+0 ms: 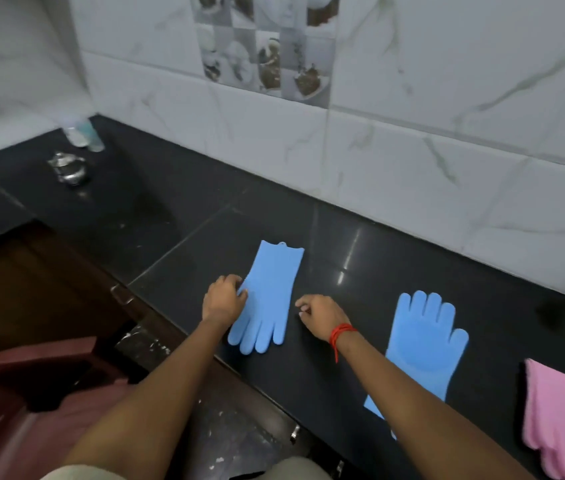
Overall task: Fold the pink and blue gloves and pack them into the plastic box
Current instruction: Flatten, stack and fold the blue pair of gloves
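Observation:
A blue glove [270,292] lies flat on the black counter [360,254], cuff toward the wall and fingers toward me. My left hand [224,299] rests on its left edge with curled fingers touching it. My right hand [319,315] sits just right of that glove, fingers curled, and whether it pinches the glove's edge is unclear. A second blue glove [425,344] lies further right, fingers toward the wall, its cuff partly hidden by my right forearm. A pink glove [561,417] lies at the right edge. No plastic box is in view.
A shiny steel vessel [69,169] and two small bottles [85,135] stand at the counter's far left corner. A tiled wall runs along the back. Dark wooden cabinets [42,289] and a maroon plastic chair [31,382] are below the counter's front edge.

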